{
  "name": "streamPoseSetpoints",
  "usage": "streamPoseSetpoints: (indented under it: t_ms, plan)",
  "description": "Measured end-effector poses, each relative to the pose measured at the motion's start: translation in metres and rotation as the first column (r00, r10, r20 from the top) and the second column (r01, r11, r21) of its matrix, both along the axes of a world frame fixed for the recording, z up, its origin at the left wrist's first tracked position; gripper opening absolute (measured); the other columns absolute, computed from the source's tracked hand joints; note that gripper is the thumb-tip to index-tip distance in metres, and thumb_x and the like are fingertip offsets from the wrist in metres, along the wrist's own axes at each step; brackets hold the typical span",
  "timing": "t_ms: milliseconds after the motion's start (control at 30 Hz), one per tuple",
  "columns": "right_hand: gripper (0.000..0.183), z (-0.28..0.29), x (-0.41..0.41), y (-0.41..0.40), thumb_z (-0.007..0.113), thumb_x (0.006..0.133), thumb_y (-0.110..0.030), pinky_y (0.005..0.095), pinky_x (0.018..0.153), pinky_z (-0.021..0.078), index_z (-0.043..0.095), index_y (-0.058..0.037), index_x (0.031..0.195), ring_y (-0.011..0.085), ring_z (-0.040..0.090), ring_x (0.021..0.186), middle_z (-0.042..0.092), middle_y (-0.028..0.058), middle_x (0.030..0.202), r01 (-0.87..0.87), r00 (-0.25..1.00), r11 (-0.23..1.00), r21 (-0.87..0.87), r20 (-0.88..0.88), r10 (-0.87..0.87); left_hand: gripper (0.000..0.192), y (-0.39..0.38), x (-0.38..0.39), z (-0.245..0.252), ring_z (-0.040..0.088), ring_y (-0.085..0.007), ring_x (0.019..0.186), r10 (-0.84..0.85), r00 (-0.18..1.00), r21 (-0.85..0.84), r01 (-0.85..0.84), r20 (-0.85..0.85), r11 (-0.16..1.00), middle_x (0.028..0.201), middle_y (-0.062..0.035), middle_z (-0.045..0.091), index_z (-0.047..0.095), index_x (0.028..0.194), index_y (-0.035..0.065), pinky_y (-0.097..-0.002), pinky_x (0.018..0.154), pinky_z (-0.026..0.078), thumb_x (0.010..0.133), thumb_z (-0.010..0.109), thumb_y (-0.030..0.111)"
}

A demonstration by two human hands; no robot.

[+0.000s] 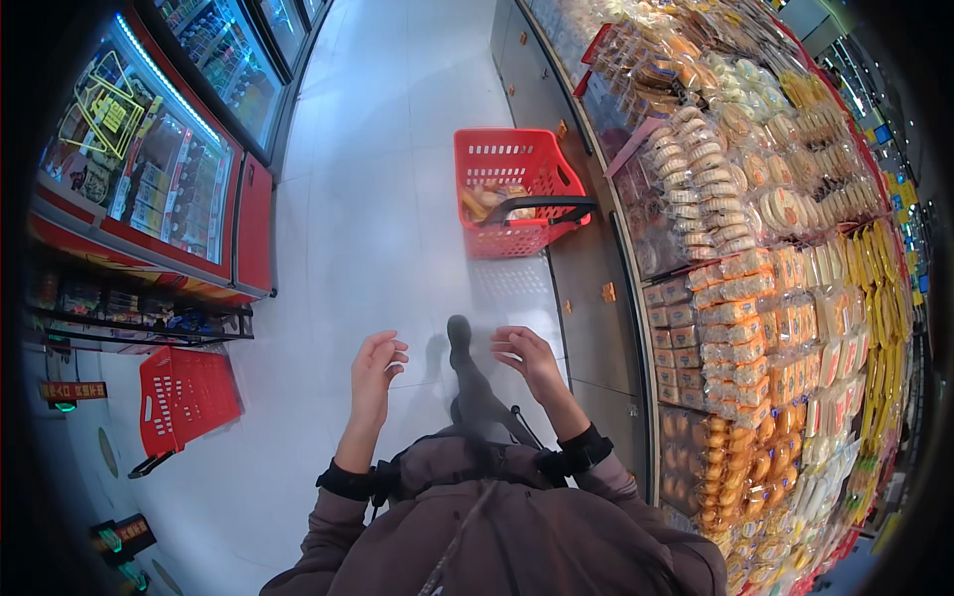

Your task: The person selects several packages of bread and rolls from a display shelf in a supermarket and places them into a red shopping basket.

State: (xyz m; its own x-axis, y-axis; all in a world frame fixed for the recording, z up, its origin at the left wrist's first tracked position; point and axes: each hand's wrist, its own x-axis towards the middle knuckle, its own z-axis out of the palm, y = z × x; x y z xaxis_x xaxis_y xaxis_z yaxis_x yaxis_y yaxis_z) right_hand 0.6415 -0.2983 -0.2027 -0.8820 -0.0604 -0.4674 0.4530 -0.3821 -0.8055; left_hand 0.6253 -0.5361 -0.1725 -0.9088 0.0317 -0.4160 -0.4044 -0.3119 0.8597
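Note:
My left hand (378,366) is raised in front of my body over the tiled floor, its fingers loosely curled with nothing in them. Opposite it, my right hand (525,357) also holds nothing, its fingers bent and a little apart. Both wrists wear black bands. Beyond my hands, a red plastic shopping basket (471,160) stands against the base of the bakery shelf, its black handle leaning to the right. Packaged food (492,195) lies inside it. One of my feet (459,337) shows between the hands.
A display shelf along the right bears packaged breads (734,328) and round wrapped cakes (786,208). Glass-door drinks coolers (250,201) line the left. Below them a second red basket (195,398) rests on the floor, near a low black rack (141,324).

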Motion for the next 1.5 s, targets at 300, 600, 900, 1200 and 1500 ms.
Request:
streamPoseSetpoints:
  t_ms: [300,600,900,1200,1500]
  plan:
    - [0.023,-0.027,-0.16,0.002,0.041,0.084,-0.016,0.0303,0.082,0.0414,0.049,-0.0004,0.1,0.0177,0.052,0.091,0.054,0.0095,0.097,0.034,0.999,0.998,-0.057,-0.004,-0.035,0.022,0.005,-0.155,-0.015,0.05,-0.0093,0.075,-0.029,1.0,-0.067,0.029,0.006,0.997,0.085,-0.0051,0.054,0.048,0.101,0.0028,-0.0213,0.065,0.039,0.084,0.046,0.016]
    - [0.022,-0.024,-0.267,0.001,0.043,0.083,-0.014,0.0281,0.079,0.0427,0.049,0.0008,0.098,0.0178,0.055,0.088,0.054,0.0098,0.096,0.083,0.995,0.994,-0.068,0.052,-0.08,0.022,0.031,-0.316,-0.005,0.05,-0.0099,0.076,-0.127,0.992,-0.106,0.129,0.028,0.986,0.087,-0.0053,0.054,0.047,0.102,0.002,-0.0222,0.066,0.04,0.084,0.044,0.015]
    - [0.023,-0.03,-0.356,-0.008,0.039,0.084,-0.011,0.03,0.081,0.0426,0.048,0.002,0.1,0.0198,0.053,0.093,0.054,0.0126,0.099,0.343,0.934,0.939,-0.024,0.118,-0.338,0.023,0.044,-0.481,-0.031,0.05,-0.0098,0.078,-0.362,0.931,-0.077,0.364,0.039,0.928,0.086,-0.0028,0.053,0.048,0.101,0.0042,-0.0228,0.068,0.039,0.083,0.047,0.018]
    - [0.02,-0.11,-0.431,-0.019,0.04,0.085,-0.013,0.0258,0.074,0.0451,0.051,-0.0008,0.098,0.0168,0.056,0.085,0.056,0.0097,0.095,0.606,0.729,0.785,0.129,0.303,-0.613,0.022,0.055,-0.602,-0.053,0.051,-0.0103,0.076,-0.604,0.783,-0.052,0.616,0.152,0.786,0.085,-0.004,0.055,0.049,0.1,0.0039,-0.0234,0.068,0.04,0.083,0.046,0.018]
    - [0.02,-0.18,-0.457,-0.008,0.042,0.084,-0.014,0.0274,0.073,0.0448,0.05,-0.002,0.098,0.0163,0.055,0.082,0.055,0.0091,0.094,0.717,0.563,0.662,0.218,0.377,-0.735,0.021,0.071,-0.655,-0.103,0.05,-0.0097,0.076,-0.665,0.692,0.006,0.691,0.283,0.722,0.085,-0.0035,0.054,0.049,0.1,0.0046,-0.0232,0.068,0.04,0.083,0.045,0.016]
